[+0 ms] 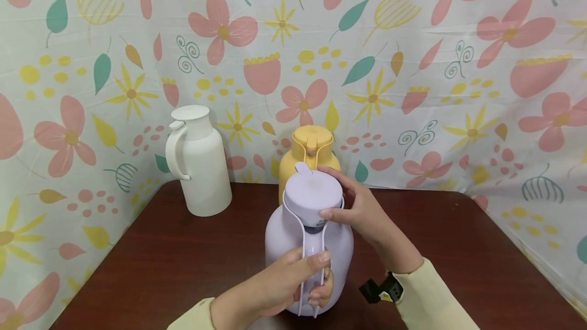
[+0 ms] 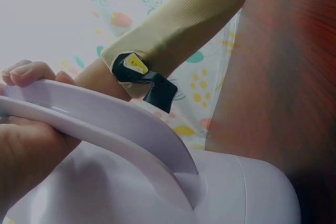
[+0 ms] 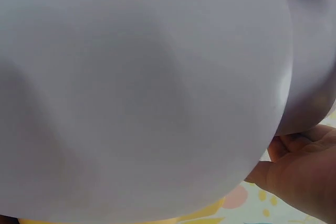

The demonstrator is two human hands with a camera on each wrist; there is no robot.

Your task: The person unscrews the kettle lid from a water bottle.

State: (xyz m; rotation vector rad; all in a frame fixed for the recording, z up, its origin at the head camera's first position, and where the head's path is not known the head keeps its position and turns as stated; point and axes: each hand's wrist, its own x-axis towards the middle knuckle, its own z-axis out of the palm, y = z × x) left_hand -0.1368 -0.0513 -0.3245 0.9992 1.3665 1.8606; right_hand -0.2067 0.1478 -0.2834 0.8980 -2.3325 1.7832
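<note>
A lavender thermos jug (image 1: pixel 275 238) stands upright near the front of the table, its handle toward me. My left hand (image 1: pixel 289 280) grips the handle (image 1: pixel 314 248), thumb across it and fingers curled round. My right hand (image 1: pixel 362 208) holds the round lid (image 1: pixel 314 190) from the right side, with the thumb at the front and the other fingers reaching behind. In the left wrist view the handle (image 2: pixel 121 116) runs between the left fingers and thumb. The jug's rounded body (image 3: pixel 147 98) fills most of the right wrist view, with the right hand (image 3: pixel 304 174) at its lower right.
Right behind the lavender jug stands a yellow jug (image 1: pixel 286 164), partly hidden by it. A white jug (image 1: pixel 206 172) is at the table's back left corner. The dark wooden table (image 1: pixel 183 258) meets a flower-printed curtain (image 1: pixel 412 39) at the back and sides.
</note>
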